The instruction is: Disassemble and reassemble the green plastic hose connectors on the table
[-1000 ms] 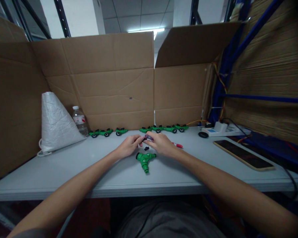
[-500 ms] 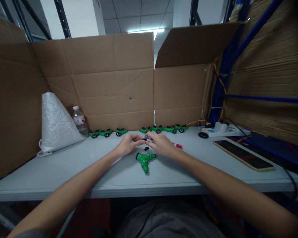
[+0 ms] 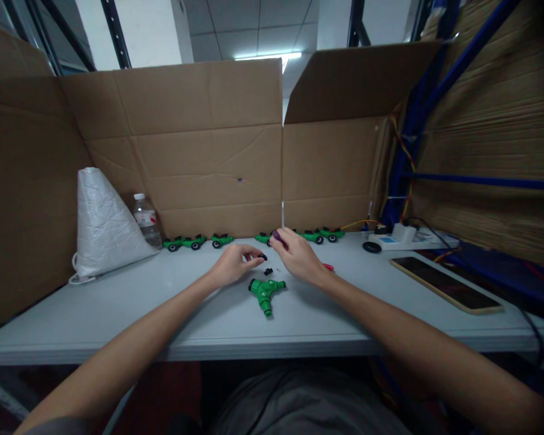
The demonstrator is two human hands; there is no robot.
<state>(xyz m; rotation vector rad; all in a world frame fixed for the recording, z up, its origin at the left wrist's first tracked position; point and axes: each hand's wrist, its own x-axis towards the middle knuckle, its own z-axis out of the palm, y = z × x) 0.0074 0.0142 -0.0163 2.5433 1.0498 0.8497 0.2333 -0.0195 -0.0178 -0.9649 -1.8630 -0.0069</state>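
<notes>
My left hand (image 3: 234, 263) pinches a small black part (image 3: 263, 257) between thumb and fingertips, a little above the table. Beside it, my right hand (image 3: 296, 254) is closed around a small tool with a purple handle (image 3: 277, 235); I cannot make out its tip. Below my hands, another small black part (image 3: 268, 272) lies on the table, with a tiny pale speck (image 3: 278, 269) to its right. Closer to me rests a green toy piece (image 3: 265, 294) with three arms and a black end at its left. A red-ended pen-like object (image 3: 329, 267) is partly hidden by my right wrist.
Several green toy cars (image 3: 222, 240) line the back of the white table (image 3: 199, 332). At left stand a silvery bag (image 3: 104, 223) and a water bottle (image 3: 145, 220). To the right are a phone (image 3: 444, 284), a power strip (image 3: 399, 240) and a black disc (image 3: 372, 247). Cardboard walls (image 3: 199, 157) enclose the table.
My right hand has moved up and away from my left hand, carrying the purple-handled tool. My left hand has stayed in place with the black part.
</notes>
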